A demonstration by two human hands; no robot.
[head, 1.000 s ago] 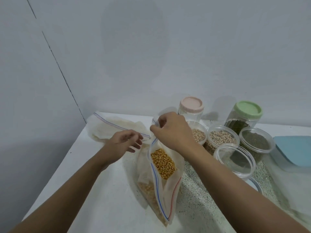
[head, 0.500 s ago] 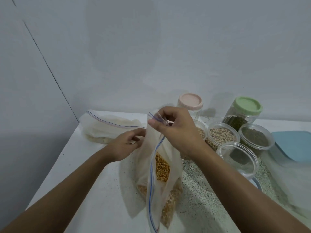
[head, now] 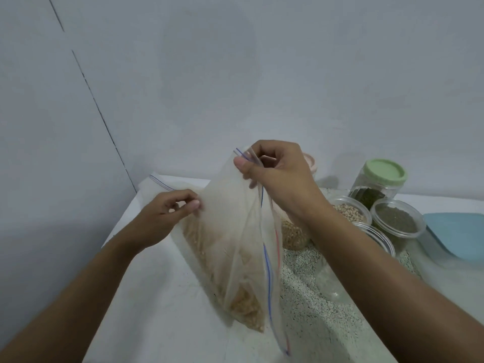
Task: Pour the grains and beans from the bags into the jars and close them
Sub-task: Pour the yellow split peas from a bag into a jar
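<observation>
Pinching the zip strip at the top corner, the right hand (head: 275,170) is holding a clear bag (head: 235,244) of yellow grains up over the counter (head: 162,310). The left hand (head: 167,216) is gripping the bag's left side between thumb and fingers. Behind it another bag (head: 167,186) is lying flat. To the right, open jars (head: 398,221) are sitting near a green-lidded jar (head: 379,182).

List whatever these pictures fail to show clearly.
Head view only:
- Pink-lidded jar: mostly behind the right hand.
- Empty jar: its near side is covered by the right forearm.
- Blue lid: cut off by the right edge.
- Far bag: contents too faint to identify.
</observation>
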